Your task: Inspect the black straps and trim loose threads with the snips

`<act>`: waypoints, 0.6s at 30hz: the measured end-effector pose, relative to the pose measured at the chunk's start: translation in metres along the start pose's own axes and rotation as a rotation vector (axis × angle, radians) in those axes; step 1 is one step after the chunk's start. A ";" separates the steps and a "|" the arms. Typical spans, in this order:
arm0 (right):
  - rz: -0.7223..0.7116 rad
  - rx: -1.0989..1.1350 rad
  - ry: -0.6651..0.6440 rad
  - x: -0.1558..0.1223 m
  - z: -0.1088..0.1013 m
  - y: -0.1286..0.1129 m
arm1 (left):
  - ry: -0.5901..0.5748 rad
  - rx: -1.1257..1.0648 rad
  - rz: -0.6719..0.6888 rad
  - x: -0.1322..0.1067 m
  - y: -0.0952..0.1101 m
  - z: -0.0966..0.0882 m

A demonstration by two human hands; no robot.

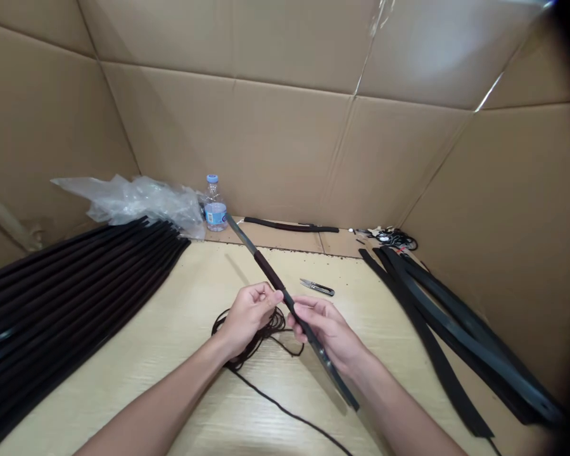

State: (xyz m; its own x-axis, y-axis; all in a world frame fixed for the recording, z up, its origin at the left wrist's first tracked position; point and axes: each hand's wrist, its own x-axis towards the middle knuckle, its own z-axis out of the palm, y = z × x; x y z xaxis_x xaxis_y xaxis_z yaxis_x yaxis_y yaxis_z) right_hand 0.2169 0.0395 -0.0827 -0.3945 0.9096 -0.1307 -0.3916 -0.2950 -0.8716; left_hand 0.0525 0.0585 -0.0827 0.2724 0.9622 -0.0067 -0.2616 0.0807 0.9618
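Mid-frame, a long, slender dark strip (278, 280), partly brown, slants in the pinching grip of the left hand (244, 318) and right hand (330, 330), above a coiled dark-brown cord (267, 330) on the pale wood-grain table (209, 437).

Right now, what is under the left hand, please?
A dark cord coil shows below the left hand, on the tabletop. What the hand itself covers cannot be seen.

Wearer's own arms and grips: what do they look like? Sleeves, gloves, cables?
Left forearm and right forearm: bare, no sleeves in view. Left grip and right grip: ungloved hands. No watch, bracelet, ring, cable or marking visible on them.
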 end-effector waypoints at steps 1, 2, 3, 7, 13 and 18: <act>0.023 -0.005 -0.017 -0.001 -0.001 0.001 | -0.036 -0.006 0.003 0.000 0.000 0.000; 0.042 -0.011 -0.046 -0.002 -0.001 0.001 | -0.070 -0.007 0.008 -0.001 0.000 0.000; 0.053 -0.017 -0.085 -0.003 -0.001 0.003 | -0.101 -0.006 0.010 -0.001 -0.001 0.000; 0.013 -0.048 -0.191 -0.004 0.002 0.006 | -0.148 0.003 0.007 0.000 -0.004 -0.002; -0.142 -0.082 -0.117 0.011 0.006 0.010 | -0.060 0.030 0.070 0.005 -0.002 -0.011; -0.127 -0.007 -0.027 0.019 0.002 0.013 | 0.065 0.132 0.119 0.009 -0.002 -0.013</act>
State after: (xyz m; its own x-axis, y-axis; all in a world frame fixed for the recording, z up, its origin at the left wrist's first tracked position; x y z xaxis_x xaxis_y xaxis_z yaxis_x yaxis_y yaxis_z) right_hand 0.2025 0.0524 -0.0951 -0.3643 0.9313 -0.0065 -0.4342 -0.1760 -0.8835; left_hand 0.0430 0.0706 -0.0884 0.1852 0.9780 0.0960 -0.1638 -0.0656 0.9843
